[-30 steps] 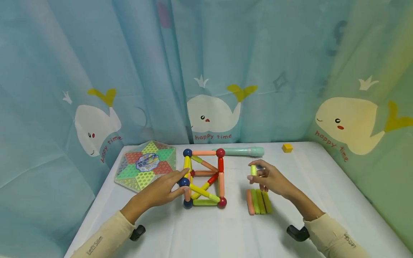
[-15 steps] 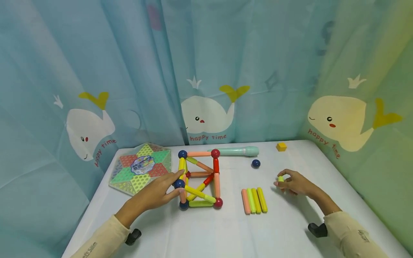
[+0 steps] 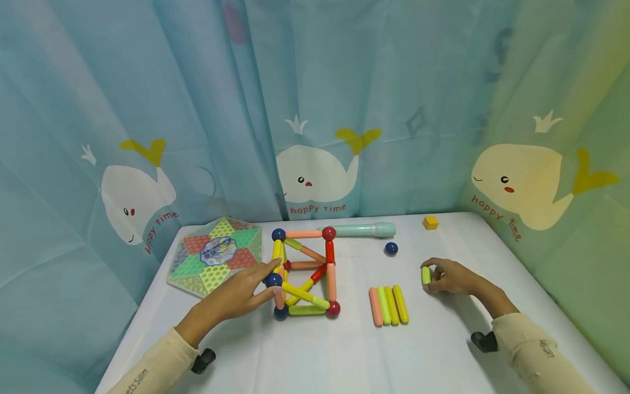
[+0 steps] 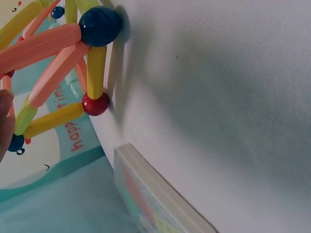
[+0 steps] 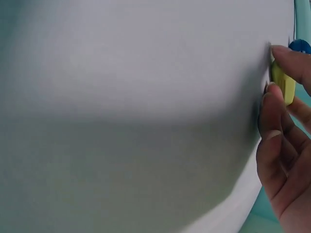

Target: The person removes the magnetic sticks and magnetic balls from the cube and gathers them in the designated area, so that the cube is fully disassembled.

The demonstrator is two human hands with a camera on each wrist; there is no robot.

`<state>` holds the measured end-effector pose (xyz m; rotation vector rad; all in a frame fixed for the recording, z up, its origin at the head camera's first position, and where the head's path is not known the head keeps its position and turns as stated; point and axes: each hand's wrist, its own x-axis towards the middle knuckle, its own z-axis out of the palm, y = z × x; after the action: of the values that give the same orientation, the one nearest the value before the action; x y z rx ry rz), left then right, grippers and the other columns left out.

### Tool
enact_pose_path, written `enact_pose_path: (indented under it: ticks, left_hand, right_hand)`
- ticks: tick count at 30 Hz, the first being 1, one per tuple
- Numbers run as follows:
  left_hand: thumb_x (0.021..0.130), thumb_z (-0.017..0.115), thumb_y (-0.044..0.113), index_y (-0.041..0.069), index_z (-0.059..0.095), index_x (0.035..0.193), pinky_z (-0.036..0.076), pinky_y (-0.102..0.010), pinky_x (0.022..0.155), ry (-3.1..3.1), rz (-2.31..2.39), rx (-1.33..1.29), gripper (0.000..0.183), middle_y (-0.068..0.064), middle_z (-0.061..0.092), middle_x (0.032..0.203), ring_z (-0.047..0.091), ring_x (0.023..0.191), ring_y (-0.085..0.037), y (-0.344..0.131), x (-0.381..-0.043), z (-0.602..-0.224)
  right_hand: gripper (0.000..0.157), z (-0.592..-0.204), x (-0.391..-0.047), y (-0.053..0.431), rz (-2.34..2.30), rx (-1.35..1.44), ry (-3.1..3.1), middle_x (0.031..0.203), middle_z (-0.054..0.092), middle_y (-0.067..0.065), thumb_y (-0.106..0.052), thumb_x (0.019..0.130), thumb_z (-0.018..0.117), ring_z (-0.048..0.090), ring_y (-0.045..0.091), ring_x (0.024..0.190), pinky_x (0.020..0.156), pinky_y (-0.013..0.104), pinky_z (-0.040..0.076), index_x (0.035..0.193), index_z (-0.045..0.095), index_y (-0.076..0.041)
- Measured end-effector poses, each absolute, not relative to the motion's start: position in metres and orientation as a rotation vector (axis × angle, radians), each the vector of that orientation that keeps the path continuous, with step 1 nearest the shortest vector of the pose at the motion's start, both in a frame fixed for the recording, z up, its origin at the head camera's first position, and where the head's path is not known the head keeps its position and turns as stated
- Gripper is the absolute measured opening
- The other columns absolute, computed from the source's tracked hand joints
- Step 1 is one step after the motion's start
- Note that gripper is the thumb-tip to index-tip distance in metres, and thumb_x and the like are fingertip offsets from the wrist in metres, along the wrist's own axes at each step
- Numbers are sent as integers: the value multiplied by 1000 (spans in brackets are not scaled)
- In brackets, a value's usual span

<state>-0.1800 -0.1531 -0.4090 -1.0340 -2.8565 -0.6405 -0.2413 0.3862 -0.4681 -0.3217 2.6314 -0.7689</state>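
A frame of magnetic sticks and balls (image 3: 304, 310) stands at the middle of the table. My left hand (image 3: 244, 289) holds its near left corner, thumb and fingers about the upper dark blue ball (image 3: 273, 279). Over at the right, my right hand (image 3: 450, 278) pinches a short yellow-green magnetic stick (image 3: 426, 276) between thumb and fingers, low at the tabletop. In the right wrist view that stick (image 5: 284, 83) shows between the fingertips, with the other fingers curled below. A loose dark blue ball (image 3: 391, 248) lies beyond and left of this hand.
Several magnetic sticks (image 3: 389, 305) lie in a row between the frame and my right hand. Behind stand a mint-green microphone-like tube (image 3: 364, 230) and a yellow cube (image 3: 430, 222). A star-patterned hexagonal board (image 3: 216, 254) lies left. A whale-print curtain (image 3: 315, 109) closes the back.
My right hand has moved right from above the stick row, carrying the yellow-green stick down to the table. The loose blue ball shows where that hand was. The left hand keeps its hold.
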Motion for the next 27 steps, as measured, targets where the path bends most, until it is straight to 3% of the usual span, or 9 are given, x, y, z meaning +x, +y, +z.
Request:
enact_pose_path:
  ticks: [8, 15, 27]
  left_hand:
    - [101, 55, 49, 12, 40, 155, 50, -48, 104, -2870, -646, -1026, 66, -15, 57, 144, 58, 130, -31, -153, -181, -409]
    - [101, 57, 46, 12, 39, 155, 49, -49, 104, -2887, -645, -1022, 66, -14, 56, 145, 58, 130, -30, -153, -181, -407]
    - [101, 56, 48, 16, 38, 156, 48, -51, 105, -2903, -659, -1005, 66, -14, 56, 145, 57, 131, -31, -153, -180, -409]
  right_hand:
    - [64, -455, -253, 390, -715, -340, 2529, 104, 64, 17, -12, 88, 76, 59, 20, 78, 65, 34, 53, 144, 45, -2]
    - [68, -458, -260, 392, -696, -363, 2540, 99, 62, 12, -25, 85, 81, 56, 20, 80, 66, 31, 50, 141, 49, -2]
    - [71, -464, -262, 397, -702, -327, 2619, 98, 64, 9, -33, 82, 83, 56, 20, 84, 71, 33, 48, 135, 50, 1]
